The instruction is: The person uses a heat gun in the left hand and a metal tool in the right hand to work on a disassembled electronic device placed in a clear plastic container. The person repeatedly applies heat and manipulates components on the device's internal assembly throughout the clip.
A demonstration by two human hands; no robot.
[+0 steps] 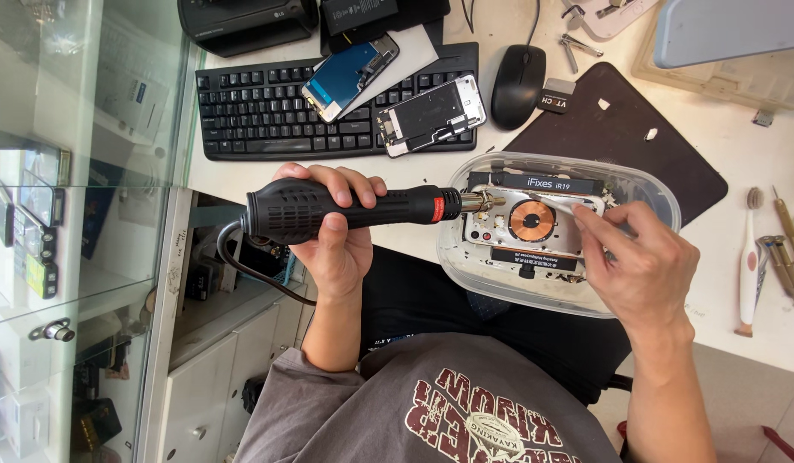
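My left hand [332, 244] grips a black hot-air gun [354, 208] with a red band, its metal nozzle aimed at an opened phone body [525, 225] with a copper coil. The phone lies in a holder inside a clear plastic tub [551, 291]. My right hand [645, 261] holds a thin metal tool, probably tweezers [561, 204], whose tip touches the phone next to the coil.
A black keyboard [260, 116] carries a phone screen [350, 75] and a stripped phone frame [431, 116]. Behind are a black mouse [517, 84] and a dark mat [620, 137]. A toothbrush [748, 257] and screwdrivers [784, 261] lie at right. A glass cabinet [62, 257] stands left.
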